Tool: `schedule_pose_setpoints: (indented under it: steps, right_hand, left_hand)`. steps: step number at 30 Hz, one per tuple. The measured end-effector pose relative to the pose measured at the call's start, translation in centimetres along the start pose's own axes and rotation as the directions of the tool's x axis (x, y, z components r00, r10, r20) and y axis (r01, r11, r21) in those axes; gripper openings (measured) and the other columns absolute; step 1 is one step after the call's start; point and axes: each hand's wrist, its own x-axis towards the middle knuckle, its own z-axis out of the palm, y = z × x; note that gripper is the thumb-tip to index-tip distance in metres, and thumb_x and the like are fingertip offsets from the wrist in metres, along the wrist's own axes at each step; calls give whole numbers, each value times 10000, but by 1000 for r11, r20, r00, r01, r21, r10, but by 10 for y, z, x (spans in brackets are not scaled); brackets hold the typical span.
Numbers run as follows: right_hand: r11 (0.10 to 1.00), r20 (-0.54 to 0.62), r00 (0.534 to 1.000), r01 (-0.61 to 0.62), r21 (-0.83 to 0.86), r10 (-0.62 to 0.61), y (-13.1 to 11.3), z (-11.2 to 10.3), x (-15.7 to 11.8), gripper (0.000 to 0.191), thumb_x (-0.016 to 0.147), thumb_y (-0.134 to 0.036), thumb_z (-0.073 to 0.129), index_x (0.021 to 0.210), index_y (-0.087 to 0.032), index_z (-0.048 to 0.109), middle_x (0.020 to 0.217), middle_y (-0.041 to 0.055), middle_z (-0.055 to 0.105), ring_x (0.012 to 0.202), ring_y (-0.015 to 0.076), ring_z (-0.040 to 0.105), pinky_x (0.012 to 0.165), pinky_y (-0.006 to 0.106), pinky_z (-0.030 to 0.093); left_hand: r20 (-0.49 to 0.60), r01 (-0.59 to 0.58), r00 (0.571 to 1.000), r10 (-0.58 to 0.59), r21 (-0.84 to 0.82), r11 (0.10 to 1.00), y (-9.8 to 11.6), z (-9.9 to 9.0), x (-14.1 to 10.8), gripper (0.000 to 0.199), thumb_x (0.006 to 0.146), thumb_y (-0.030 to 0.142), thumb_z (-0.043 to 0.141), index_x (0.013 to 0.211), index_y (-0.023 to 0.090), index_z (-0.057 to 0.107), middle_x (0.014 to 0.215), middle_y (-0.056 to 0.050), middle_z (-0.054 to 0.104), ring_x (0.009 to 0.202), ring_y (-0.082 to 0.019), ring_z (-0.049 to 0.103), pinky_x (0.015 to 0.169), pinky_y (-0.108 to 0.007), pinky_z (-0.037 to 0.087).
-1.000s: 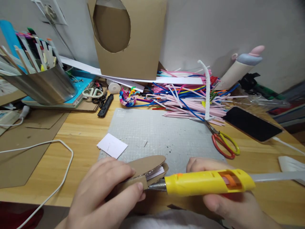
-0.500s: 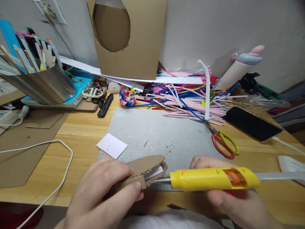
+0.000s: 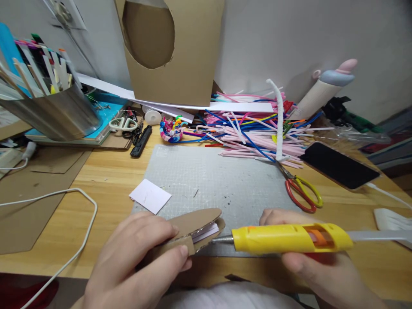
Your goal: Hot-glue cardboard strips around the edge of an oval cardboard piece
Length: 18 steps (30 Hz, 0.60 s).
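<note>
My left hand is closed around a small cardboard piece made of two rounded layers, with folded white paper showing in the gap between them. In my right hand is a yellow hot glue gun, gripped from below, a pale glue stick running out of its back end. The gun's metal nozzle points left, at the lower layer's edge near the gap. Whether the tip touches the cardboard I cannot tell. A white paper card lies just beyond my left hand.
Under the work is a grey cutting mat. Red-and-yellow scissors and a phone lie at right. Behind are pipe cleaners and a cardboard panel with a round hole. A metal pen cup and a white cable are left.
The glue gun's nozzle has shifted slightly right and up along the cardboard edge. My left hand keeps its hold on the cardboard piece. The view has moved a little.
</note>
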Motion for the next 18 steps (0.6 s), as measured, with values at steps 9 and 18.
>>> schedule_pose_setpoints:
  steps: [9, 18]
  right_hand:
    - [997, 36, 999, -36, 65, 34, 2, -6, -6, 427, 847, -639, 675, 726, -239, 589, 668, 13, 552, 604, 206, 506, 536, 327, 338]
    - [999, -14, 999, -29, 18, 29, 3, -8, -4, 460, 847, -671, 673, 724, -230, 633, 648, 3, 568, 574, 191, 522, 515, 310, 364]
  left_hand:
    - [6, 10, 1000, -10, -8, 1000, 3, 3, -1, 161, 912, 33, 610, 931, 182, 665, 874, -14, 695, 764, -127, 651, 653, -286, 573]
    - [4, -3, 1000, 2, 8, 1000, 0, 2, -2, 134, 926, 46, 601, 904, 170, 645, 873, -6, 662, 788, -116, 639, 673, -268, 559]
